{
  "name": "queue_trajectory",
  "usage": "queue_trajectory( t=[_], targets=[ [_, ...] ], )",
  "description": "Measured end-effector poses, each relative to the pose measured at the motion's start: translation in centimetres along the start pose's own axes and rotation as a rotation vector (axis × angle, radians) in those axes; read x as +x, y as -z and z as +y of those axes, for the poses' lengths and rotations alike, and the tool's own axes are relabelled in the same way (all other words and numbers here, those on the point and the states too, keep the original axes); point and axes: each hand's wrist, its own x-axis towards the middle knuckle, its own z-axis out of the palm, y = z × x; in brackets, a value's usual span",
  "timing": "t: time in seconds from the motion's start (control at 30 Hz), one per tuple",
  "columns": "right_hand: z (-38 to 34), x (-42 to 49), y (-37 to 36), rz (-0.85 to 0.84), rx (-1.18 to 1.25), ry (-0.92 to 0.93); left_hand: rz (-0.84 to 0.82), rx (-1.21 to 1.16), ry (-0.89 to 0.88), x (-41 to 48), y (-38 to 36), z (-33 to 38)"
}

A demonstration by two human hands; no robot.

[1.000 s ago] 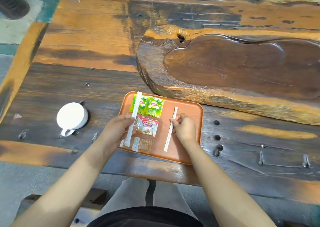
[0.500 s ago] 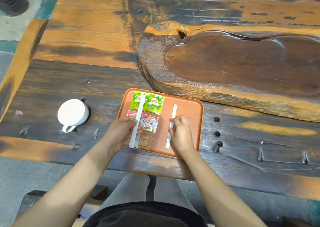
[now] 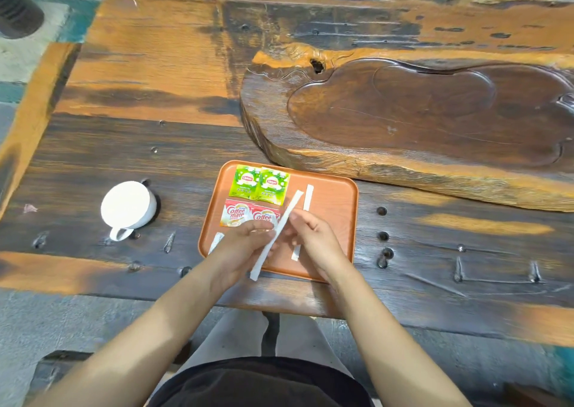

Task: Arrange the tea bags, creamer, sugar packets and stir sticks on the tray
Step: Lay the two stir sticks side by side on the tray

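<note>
Where hands (image 3: 279,242) meet, sugar packets (image 3: 216,241) half-hidden.

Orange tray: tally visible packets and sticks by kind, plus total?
Green Lipton tea bag packets: 2
Red Coffee-mate creamer packets: 2
White paper-wrapped stir sticks: 2
White sugar packet, partly hidden: 1
Total: 7

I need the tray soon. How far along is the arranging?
Done: tea bags and creamers lie in rows on the tray, one stir stick flat. In hand: both hands hold the second stick. Left: laying it down; sugar is mostly hidden.
</note>
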Motion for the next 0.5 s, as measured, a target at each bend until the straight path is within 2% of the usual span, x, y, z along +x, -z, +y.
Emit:
queue_trajectory(
  t=[0.07,0.13,0.27,0.37,0.5],
  targets=[
    [-0.2,-0.8,0.1,-0.074,0.184,-0.043,-0.091,-0.101,0.047,-0.2,-0.8,-0.5],
    [-0.1,-1.3,0.5,-0.025,0.276,-0.045,-0.161,-0.076,0.063,-0.3,-1.5,-1.1],
    [0.3,-1.7,1.8,0.224,0.134,-0.053,-0.111,0.149,-0.015,-0.3,-2.4,-2.4],
    [0.3,-2.0,2.2,0.230,0.121,-0.055,-0.062,0.196,-0.044,-0.2,-2.9,-2.9],
    [0.7,-2.4,2.3,0.199,0.153,-0.127,-0.025,0.111,-0.030,0.2,-3.3,-2.9]
  ],
)
